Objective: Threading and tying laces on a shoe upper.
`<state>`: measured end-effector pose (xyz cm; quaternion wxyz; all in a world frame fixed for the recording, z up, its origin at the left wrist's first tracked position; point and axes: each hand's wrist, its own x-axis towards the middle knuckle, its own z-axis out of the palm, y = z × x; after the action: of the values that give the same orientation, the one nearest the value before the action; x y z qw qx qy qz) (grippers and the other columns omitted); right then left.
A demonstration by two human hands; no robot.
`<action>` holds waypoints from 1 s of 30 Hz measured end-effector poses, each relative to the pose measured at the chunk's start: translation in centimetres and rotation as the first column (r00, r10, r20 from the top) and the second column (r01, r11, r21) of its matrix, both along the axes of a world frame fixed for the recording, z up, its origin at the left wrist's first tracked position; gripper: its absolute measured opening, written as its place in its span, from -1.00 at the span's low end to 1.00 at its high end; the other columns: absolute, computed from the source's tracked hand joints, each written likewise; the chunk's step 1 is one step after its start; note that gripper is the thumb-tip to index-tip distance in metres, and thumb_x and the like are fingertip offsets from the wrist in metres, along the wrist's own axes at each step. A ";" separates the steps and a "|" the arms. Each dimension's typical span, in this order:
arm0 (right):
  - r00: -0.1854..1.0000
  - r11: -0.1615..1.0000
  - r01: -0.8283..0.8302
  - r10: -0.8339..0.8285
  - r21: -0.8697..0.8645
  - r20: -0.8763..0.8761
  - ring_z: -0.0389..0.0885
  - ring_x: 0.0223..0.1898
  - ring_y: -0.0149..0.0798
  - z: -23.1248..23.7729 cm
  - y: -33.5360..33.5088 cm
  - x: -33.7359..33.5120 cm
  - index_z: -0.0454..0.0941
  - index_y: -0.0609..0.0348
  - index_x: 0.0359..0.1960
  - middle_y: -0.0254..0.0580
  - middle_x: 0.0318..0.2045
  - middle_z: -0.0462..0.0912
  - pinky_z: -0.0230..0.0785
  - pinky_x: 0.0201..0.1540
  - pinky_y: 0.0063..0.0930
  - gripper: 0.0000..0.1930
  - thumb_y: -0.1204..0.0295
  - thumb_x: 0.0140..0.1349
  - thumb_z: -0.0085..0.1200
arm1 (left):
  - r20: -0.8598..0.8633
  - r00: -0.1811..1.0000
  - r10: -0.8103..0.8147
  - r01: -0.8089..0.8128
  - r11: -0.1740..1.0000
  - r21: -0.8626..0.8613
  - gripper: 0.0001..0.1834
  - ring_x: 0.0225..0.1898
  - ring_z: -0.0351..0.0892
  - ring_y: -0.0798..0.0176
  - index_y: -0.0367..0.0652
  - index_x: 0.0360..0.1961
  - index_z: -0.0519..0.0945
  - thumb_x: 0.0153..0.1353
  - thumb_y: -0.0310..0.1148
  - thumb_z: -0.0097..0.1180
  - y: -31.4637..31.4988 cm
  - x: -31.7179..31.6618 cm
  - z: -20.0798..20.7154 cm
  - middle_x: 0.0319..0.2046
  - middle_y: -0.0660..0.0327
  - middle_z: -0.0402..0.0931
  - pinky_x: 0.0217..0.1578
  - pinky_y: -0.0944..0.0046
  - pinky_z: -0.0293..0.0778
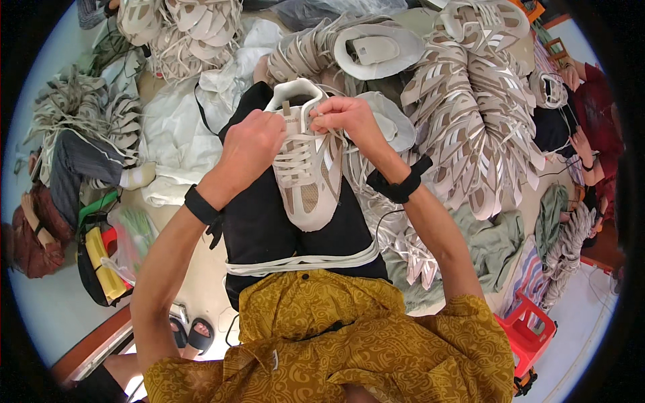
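Currently, in the head view, a beige-and-white sneaker (310, 198) rests on the person's lap, its toe toward the body and its collar facing away. White laces (293, 161) run crosswise over its tongue. The left hand (254, 144) is at the sneaker's upper left side, back of the hand up, fingers curled inward; the fingertips are hidden, so I cannot tell whether this grip pinches a lace or only presses against the shoe. The right hand (349, 121) is opposite it, at the upper right edge by the collar, its grip pinching there with thumb and fingertips together; whether a lace end lies between them is too small to make out.

Below the sneaker are black trousers (262, 232), with a bundle of white cords (316, 260) lying across the thighs, and a mustard patterned shirt (322, 299). A black band circles each wrist.

To the right, long rows of shoe uppers (497, 127) lie stacked, close to a green cloth (494, 235); a red stool (527, 336) is farther down. Beyond the sneaker, another upper (377, 52) shows its pale underside. A white sheet (178, 124) spreads on the left, near a seated co-worker's grey trouser leg (84, 164). Another co-worker, in a dark red top (601, 117), is at the far right.
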<state>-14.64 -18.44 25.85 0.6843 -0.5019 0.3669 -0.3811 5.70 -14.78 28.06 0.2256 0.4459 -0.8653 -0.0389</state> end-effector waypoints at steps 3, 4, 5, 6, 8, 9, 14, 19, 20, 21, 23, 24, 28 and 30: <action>0.999 0.999 -0.037 0.037 0.009 -0.013 0.53 -0.45 -0.49 -0.2 -0.1 -0.1 0.54 0.35 -0.40 -0.26 -0.50 0.59 0.35 -0.33 -0.68 -0.87 0.55 -0.01 0.08 | -0.084 0.996 -0.034 0.035 0.999 0.010 -0.89 -0.52 0.45 0.13 -0.22 -0.49 0.40 0.01 -0.45 0.07 -0.2 -0.8 -0.1 -0.54 0.12 0.41 -0.49 0.22 0.38; 0.999 0.999 -0.040 0.040 0.008 -0.013 0.53 -0.45 -0.49 -0.2 -0.1 -0.1 0.54 0.35 -0.40 -0.26 -0.50 0.59 0.35 -0.33 -0.68 -0.87 0.55 -0.01 0.08 | -0.142 0.988 0.059 -0.029 0.978 0.206 -0.89 -0.59 0.44 0.19 -0.23 -0.48 0.39 0.06 -0.42 0.03 -0.5 -0.9 0.0 -0.54 0.14 0.43 -0.55 0.28 0.38; 0.999 0.999 -0.049 0.049 0.000 -0.018 0.52 -0.45 -0.49 -0.2 -0.1 -0.1 0.54 0.35 -0.40 -0.26 -0.50 0.59 0.34 -0.33 -0.67 -0.87 0.54 0.00 0.07 | -0.180 0.970 0.160 -0.078 0.915 0.396 -0.87 -0.66 0.43 0.24 -0.24 -0.46 0.39 0.11 -0.39 -0.01 -0.7 -0.9 0.2 -0.54 0.15 0.45 -0.62 0.33 0.37; 0.998 0.999 -0.051 0.051 -0.007 -0.024 0.51 -0.46 -0.49 -0.1 -0.1 -0.2 0.54 0.34 -0.40 -0.27 -0.51 0.59 0.34 -0.33 -0.67 -0.86 0.53 0.00 0.07 | -0.181 0.971 0.158 -0.075 0.915 0.395 -0.87 -0.66 0.43 0.24 -0.24 -0.46 0.39 0.11 -0.39 -0.01 -0.9 -0.8 0.7 -0.54 0.15 0.45 -0.62 0.33 0.37; 0.998 0.999 -0.050 0.050 -0.015 -0.029 0.50 -0.46 -0.50 0.0 -0.1 -0.4 0.54 0.33 -0.40 -0.28 -0.51 0.58 0.32 -0.33 -0.66 -0.86 0.51 0.01 0.07 | -0.439 0.700 0.563 0.050 0.574 0.817 -0.82 -0.72 0.39 0.40 -0.24 -0.42 0.39 0.18 -0.33 -0.07 -1.3 0.0 1.9 -0.53 0.18 0.47 -0.71 0.46 0.33; 0.998 0.999 -0.050 0.049 -0.021 -0.034 0.49 -0.47 -0.50 0.0 0.0 -0.4 0.54 0.33 -0.40 -0.29 -0.52 0.57 0.31 -0.33 -0.66 -0.86 0.50 0.02 0.07 | -0.485 0.656 0.579 0.109 0.563 0.819 -0.79 -0.69 0.39 0.48 -0.23 -0.38 0.39 0.21 -0.28 -0.08 -1.4 0.5 2.6 -0.52 0.21 0.45 -0.72 0.52 0.32; 0.997 0.999 -0.053 0.052 -0.006 -0.056 0.46 -0.49 -0.52 -0.4 -0.2 -0.4 0.55 0.32 -0.40 -0.31 -0.55 0.56 0.29 -0.36 -0.66 -0.85 0.47 0.03 0.07 | -0.722 0.447 0.528 0.345 0.643 0.684 -0.80 -0.68 0.37 0.49 -0.23 -0.32 0.39 0.23 -0.29 -0.11 -1.1 -0.5 9.0 -0.51 0.24 0.43 -0.70 0.51 0.33; 0.990 0.999 -0.038 0.033 -0.031 -0.134 0.44 -0.52 -0.52 0.6 -0.1 -0.6 0.55 0.30 -0.42 -0.32 -0.59 0.53 0.24 -0.41 -0.66 -0.86 0.46 0.04 0.08 | -0.796 0.391 0.463 0.370 0.713 0.596 -0.82 -0.68 0.38 0.44 -0.26 -0.38 0.42 0.17 -0.33 -0.05 -2.2 -0.7 9.1 -0.54 0.25 0.44 -0.66 0.47 0.34; 0.995 0.999 -0.044 0.045 0.014 -0.091 0.43 -0.56 -0.54 0.8 -0.1 -0.8 0.55 0.30 -0.43 -0.32 -0.60 0.52 0.22 -0.47 -0.67 -0.86 0.47 0.03 0.08 | -0.797 0.390 0.460 0.371 0.714 0.594 -0.82 -0.68 0.38 0.44 -0.26 -0.38 0.42 0.17 -0.33 -0.05 -2.2 -0.6 7.8 -0.54 0.25 0.44 -0.66 0.47 0.34; 0.997 0.997 -0.049 0.052 0.059 -0.051 0.41 -0.60 -0.55 1.0 -0.1 -1.2 0.55 0.30 -0.43 -0.31 -0.61 0.52 0.19 -0.53 -0.67 -0.87 0.47 0.03 0.09 | -0.682 0.566 0.463 0.252 0.690 0.678 -0.83 -0.69 0.36 0.47 -0.26 -0.34 0.43 0.16 -0.36 -0.05 -2.2 -0.4 6.4 -0.56 0.27 0.43 -0.69 0.49 0.32; 0.996 0.991 -0.062 0.070 0.118 -0.064 0.38 -0.64 -0.56 1.9 0.0 -1.7 0.55 0.30 -0.45 -0.32 -0.64 0.50 0.14 -0.59 -0.66 -0.88 0.47 0.03 0.10 | -0.533 0.711 0.459 0.116 0.671 0.732 -0.83 -0.70 0.34 0.51 -0.25 -0.29 0.44 0.14 -0.38 -0.05 -1.9 -0.4 4.5 -0.58 0.29 0.41 -0.71 0.51 0.29; 0.994 0.981 -0.071 0.086 0.181 -0.072 0.35 -0.68 -0.57 2.2 0.1 -2.0 0.55 0.30 -0.46 -0.33 -0.67 0.48 0.10 -0.64 -0.66 -0.88 0.47 0.02 0.11 | -0.458 0.748 0.480 0.048 0.650 0.759 -0.82 -0.72 0.33 0.51 -0.27 -0.28 0.45 0.11 -0.41 -0.04 -1.5 -0.6 3.9 -0.62 0.31 0.40 -0.73 0.51 0.28; 0.964 0.995 -0.089 0.095 0.036 -0.249 0.31 -0.72 -0.57 2.5 0.4 -1.8 0.56 0.29 -0.49 -0.38 -0.71 0.46 0.07 -0.69 -0.68 -0.88 0.47 0.01 0.12 | -0.300 0.833 0.465 -0.051 0.604 0.795 -0.77 -0.75 0.31 0.52 -0.31 -0.23 0.47 0.06 -0.47 -0.03 -1.2 -1.2 2.4 -0.68 0.33 0.38 -0.76 0.51 0.24; 0.910 0.978 -0.137 0.062 -0.156 -0.409 0.31 -0.71 -0.57 2.1 0.7 -1.5 0.57 0.28 -0.53 -0.41 -0.72 0.46 0.11 -0.66 -0.69 -0.87 0.44 0.00 0.12 | -0.312 0.841 0.442 -0.033 0.618 0.785 -0.78 -0.76 0.31 0.53 -0.31 -0.26 0.50 0.07 -0.44 -0.03 -1.6 -1.3 2.0 -0.67 0.32 0.39 -0.77 0.50 0.22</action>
<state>-16.12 -17.73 27.98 0.5644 -0.6477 0.4371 -0.2661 4.39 -16.34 30.10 0.2286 0.5885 -0.6157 -0.4715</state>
